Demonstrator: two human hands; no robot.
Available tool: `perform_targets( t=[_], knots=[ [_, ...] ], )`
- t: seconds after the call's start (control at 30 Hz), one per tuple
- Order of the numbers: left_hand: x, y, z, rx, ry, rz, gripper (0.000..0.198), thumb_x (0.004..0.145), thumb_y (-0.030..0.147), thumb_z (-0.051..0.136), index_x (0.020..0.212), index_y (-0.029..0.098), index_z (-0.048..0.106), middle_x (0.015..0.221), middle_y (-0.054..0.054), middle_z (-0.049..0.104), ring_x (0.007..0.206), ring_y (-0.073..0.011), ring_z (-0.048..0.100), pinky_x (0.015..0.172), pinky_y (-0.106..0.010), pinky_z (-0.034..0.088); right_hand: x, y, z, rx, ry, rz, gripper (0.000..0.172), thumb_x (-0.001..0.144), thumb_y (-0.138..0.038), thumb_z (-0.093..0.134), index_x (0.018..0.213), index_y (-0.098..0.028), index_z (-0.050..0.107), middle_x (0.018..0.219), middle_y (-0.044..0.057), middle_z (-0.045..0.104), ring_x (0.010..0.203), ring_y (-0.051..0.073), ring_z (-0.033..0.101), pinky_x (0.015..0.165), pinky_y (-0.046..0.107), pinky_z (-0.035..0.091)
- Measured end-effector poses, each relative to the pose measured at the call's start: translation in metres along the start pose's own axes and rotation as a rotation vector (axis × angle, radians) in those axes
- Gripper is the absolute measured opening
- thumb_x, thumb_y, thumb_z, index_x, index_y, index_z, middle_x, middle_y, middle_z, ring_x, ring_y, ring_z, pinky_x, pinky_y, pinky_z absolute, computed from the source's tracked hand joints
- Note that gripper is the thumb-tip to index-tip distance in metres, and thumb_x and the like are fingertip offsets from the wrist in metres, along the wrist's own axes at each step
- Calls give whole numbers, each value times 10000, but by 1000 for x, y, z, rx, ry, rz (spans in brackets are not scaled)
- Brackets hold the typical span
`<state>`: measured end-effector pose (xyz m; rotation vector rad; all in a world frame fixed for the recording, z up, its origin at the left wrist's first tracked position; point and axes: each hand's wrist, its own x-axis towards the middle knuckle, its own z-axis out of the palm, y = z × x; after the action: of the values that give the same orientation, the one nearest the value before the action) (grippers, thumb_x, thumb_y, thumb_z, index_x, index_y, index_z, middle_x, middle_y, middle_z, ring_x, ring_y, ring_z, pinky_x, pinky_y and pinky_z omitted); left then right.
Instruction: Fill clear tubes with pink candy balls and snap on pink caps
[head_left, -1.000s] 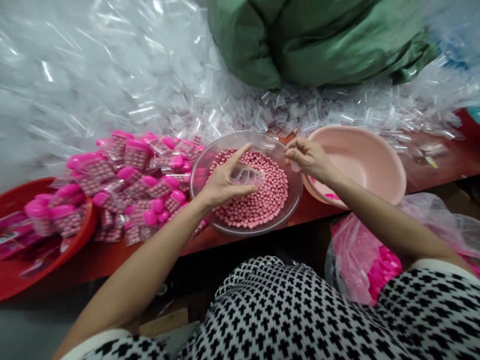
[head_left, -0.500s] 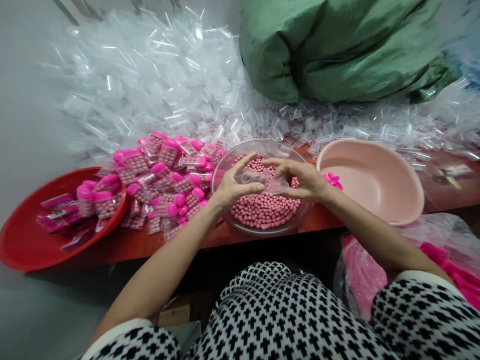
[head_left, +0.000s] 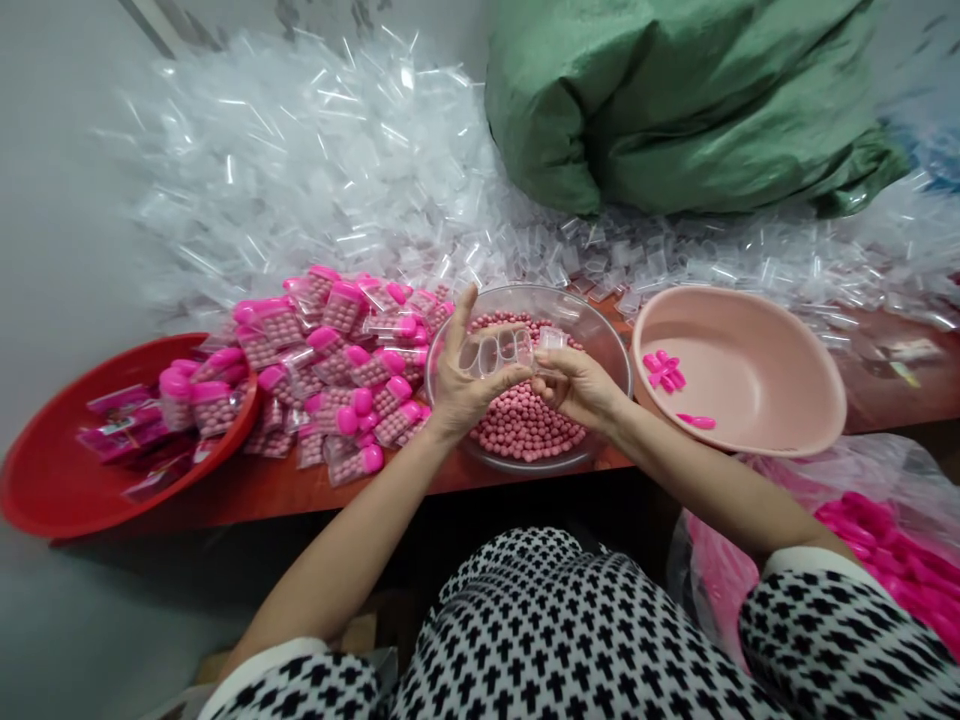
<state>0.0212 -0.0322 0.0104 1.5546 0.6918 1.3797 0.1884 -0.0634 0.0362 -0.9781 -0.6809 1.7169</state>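
Over a clear bowl (head_left: 604,345) of pink beads (head_left: 525,425), both hands work close together. My left hand (head_left: 456,392) supports a row of several clear plastic containers (head_left: 491,353), their openings facing up, between its thumb and fingers; its index finger points upward. My right hand (head_left: 577,388) pinches another clear container (head_left: 553,338) at the right end of that row. The containers look to have no beads in them. Left of the bowl lies a heap of bead-filled containers with bright pink caps (head_left: 349,365).
A red basin (head_left: 45,450) with filled containers and purple packets stands left. At right is a pale pink basin (head_left: 765,380) holding some pink caps (head_left: 664,370). Clear containers (head_left: 300,170) are piled behind, beside a green sack (head_left: 690,110). A bag of pink pieces (head_left: 877,535) sits lower right.
My hands have drawn together, the right moving left and slightly down. The containers in my left hand now show as a row. Pink caps in the pale basin have come into view.
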Motion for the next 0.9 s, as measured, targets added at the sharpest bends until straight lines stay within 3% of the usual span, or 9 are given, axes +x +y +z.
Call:
perform_targets(
  t=[0.13,0.23,0.33,0.43,0.57,0.63,0.73,0.8,0.9],
  knots=[
    [-4,8,-2,-62,-120,-24,1050,652,439,873,1518,305,295,1018,-55,728,932,-237,709,846,-384,581,1,1,-10,-294,-193,-14,372,658,-431,829,835,-179,620,728,0,657,635,124,628,488,188,519],
    [-3,7,-1,-37,-52,-10,1005,693,493,827,1521,310,289,967,-44,725,884,-227,705,852,-402,575,-2,-7,-17,-602,-273,-200,386,797,-572,689,904,-207,628,1004,48,661,966,203,628,720,307,583],
    [1,0,0,-23,41,-57,1016,739,582,745,1549,292,204,1051,-79,725,943,-239,698,900,-416,554,-5,-19,-19,-831,-273,-471,414,876,-628,558,882,-219,622,1112,74,603,1213,250,502,1016,438,467],
    [3,-3,1,-84,18,-119,1040,726,581,749,1550,283,191,1081,-86,725,966,-234,696,905,-389,546,-2,-23,-22,-964,-362,-600,389,816,-598,665,832,-212,617,1158,85,551,1228,252,478,1105,461,367],
    [2,0,0,-233,-140,-179,1113,666,552,804,1551,269,191,992,-63,735,941,-245,701,819,-361,560,10,-19,-31,-828,-349,-577,553,578,-596,856,884,-218,592,1271,88,491,1263,265,475,1067,436,419],
    [1,2,-1,-299,-236,-239,1204,621,537,839,1564,275,138,918,-45,728,883,-254,710,770,-366,566,13,-18,-35,-789,-366,-503,764,481,-600,894,1076,-234,587,1397,105,435,1351,291,416,1085,438,412],
    [1,0,2,-317,-336,-314,1317,587,591,841,1575,294,22,909,-44,718,862,-272,713,764,-396,573,12,-20,-34,-843,-528,-381,1024,513,-586,887,1381,-259,454,1523,121,377,1420,310,360,1157,485,327],
    [2,-3,6,-306,-324,-320,1333,590,706,779,1574,294,-21,1036,-80,708,920,-289,706,785,-418,575,9,-21,-29,-885,-594,-383,1028,577,-579,858,1442,-257,406,1556,121,360,1450,315,323,1196,507,250],
    [6,-4,16,-302,-202,-322,1180,688,866,538,1573,298,3,1190,-111,654,1002,-306,687,801,-448,571,6,-16,-20,-923,-562,-483,964,637,-535,834,1437,-219,400,1558,142,351,1458,311,312,1212,493,223]
  ],
)
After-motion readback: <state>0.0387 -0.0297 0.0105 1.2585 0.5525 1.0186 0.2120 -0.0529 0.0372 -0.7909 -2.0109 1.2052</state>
